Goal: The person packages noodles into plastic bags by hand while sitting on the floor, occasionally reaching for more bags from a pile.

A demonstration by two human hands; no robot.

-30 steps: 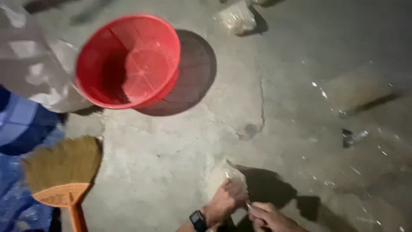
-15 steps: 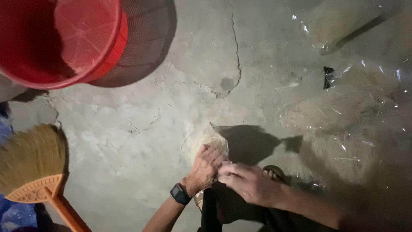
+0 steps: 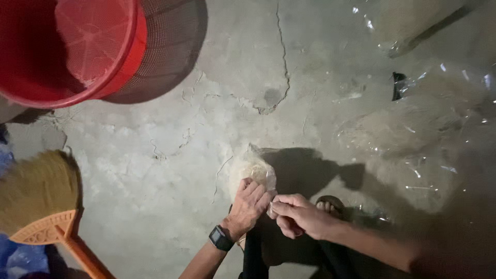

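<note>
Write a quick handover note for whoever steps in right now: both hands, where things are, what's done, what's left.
Left hand: wears a black wristwatch, rests on a small clear bag of pale stuff on the concrete floor.
Right hand: pinches the bag's near edge, close against the left fingers.
Around: red basket at upper left, broom with orange neck at left, more clear bags at right.
Done: the bag is gripped by both hands.
Left: whether it is closed cannot be told; the bags at right lie untouched.

One head-worn camera looks steeply down, close over the hands (image 3: 274, 209) and cracked concrete floor (image 3: 155, 155)
</note>
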